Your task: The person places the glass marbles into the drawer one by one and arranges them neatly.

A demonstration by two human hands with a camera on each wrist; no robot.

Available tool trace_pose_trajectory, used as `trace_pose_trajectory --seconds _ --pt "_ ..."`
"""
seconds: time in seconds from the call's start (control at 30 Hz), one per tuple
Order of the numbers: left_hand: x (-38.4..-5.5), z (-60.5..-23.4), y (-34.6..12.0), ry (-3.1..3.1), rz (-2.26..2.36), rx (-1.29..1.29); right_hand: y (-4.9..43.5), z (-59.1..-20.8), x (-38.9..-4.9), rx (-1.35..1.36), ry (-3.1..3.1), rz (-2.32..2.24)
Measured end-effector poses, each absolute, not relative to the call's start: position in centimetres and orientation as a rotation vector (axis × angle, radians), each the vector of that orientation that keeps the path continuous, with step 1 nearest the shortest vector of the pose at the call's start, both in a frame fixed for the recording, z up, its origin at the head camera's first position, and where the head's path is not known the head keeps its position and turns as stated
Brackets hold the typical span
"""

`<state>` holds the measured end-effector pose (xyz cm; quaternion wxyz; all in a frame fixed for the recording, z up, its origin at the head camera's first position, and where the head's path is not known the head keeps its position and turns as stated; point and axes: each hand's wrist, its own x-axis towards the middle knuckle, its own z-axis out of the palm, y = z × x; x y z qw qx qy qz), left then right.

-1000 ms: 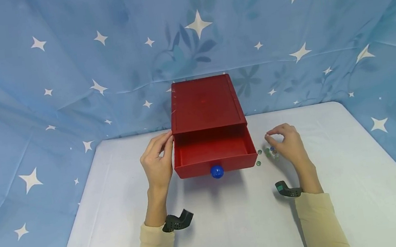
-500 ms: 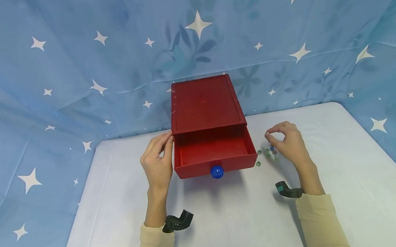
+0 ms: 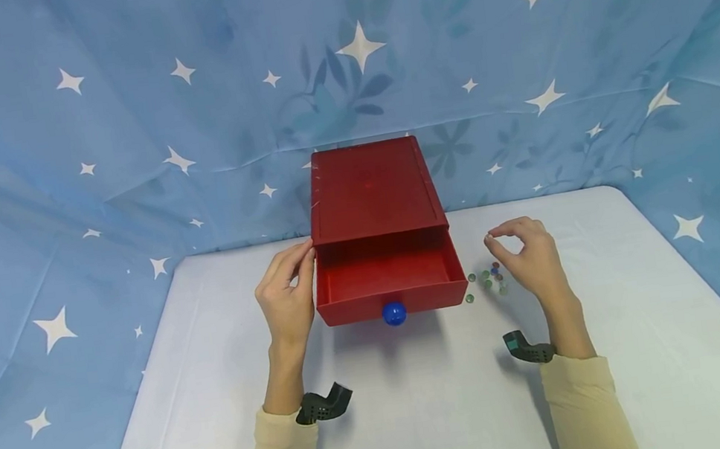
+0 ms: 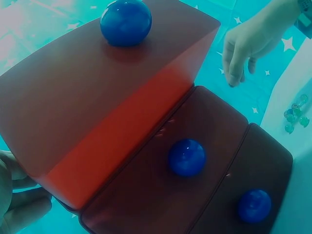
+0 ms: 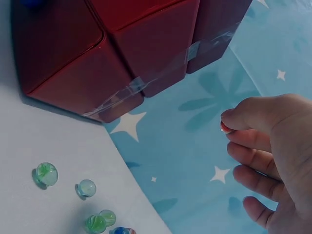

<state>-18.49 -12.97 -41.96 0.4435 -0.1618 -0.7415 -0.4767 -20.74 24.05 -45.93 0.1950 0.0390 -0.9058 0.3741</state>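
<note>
A red drawer unit [image 3: 374,189] stands at the table's middle back, its top drawer [image 3: 394,303] pulled out by a blue knob's side. The inside of the drawer in view is bare red. My left hand [image 3: 286,293] touches the unit's left side near the front corner, fingertips against it. To the right of the unit, my right hand [image 3: 529,256] hovers above the table, thumb and index finger pinching a small red-and-white marble [image 5: 225,127], mostly hidden by the fingertips. Below that hand lie several glass marbles [image 5: 46,174], green, clear and blue.
Two lower drawers [image 4: 187,158] with blue knobs are pushed in. Clear tape [image 5: 136,87] runs along the unit's side. A white cloth covers the table [image 3: 410,413]; a blue star-patterned curtain [image 3: 217,107] hangs behind and at the sides.
My right hand has shifted slightly right and away from me with the marble, uncovering more of the loose marbles. The left hand and the drawer unit have stayed in place.
</note>
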Motion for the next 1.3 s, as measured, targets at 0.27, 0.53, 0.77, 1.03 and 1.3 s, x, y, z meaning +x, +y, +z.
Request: trace_pose_trajectory --seconds 0.27,0.53,0.77,1.03,1.3 --pt "-18.4 -42.0 -13.0 -1.836 -1.185 -0.403 23.7 -45.5 -20.4 0.125 -2.47 1.055" --pt "-18.5 -41.9 -13.1 -1.835 -1.181 -0.406 23.4 -44.6 -19.9 0.142 -2.387 1.074" --pt "-18.6 -41.8 -12.9 -1.829 -1.191 -0.423 23.5 -44.0 -19.6 0.103 -2.371 1.069" --pt "-18.5 -41.9 -12.9 -1.835 -1.179 -0.407 23.1 -43.2 -19.0 0.127 -2.319 1.086" --pt "-18.4 -41.9 -13.0 -1.845 -1.176 -0.396 22.9 -42.7 -18.8 0.181 -2.24 1.102"
